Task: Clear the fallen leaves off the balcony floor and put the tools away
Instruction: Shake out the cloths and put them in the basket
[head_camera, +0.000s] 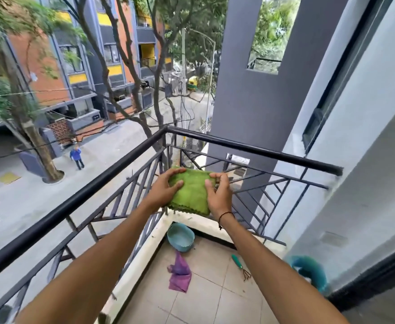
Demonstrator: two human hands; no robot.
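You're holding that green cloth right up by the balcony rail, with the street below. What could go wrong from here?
1. The folded green cloth, gripped by the left hand and right hand, is held near the railing corner; if it slips, it might fall to the street, where a person stands.
2. The hand rake and purple cloth lie on the floor tiles; a step forward could trip on them.
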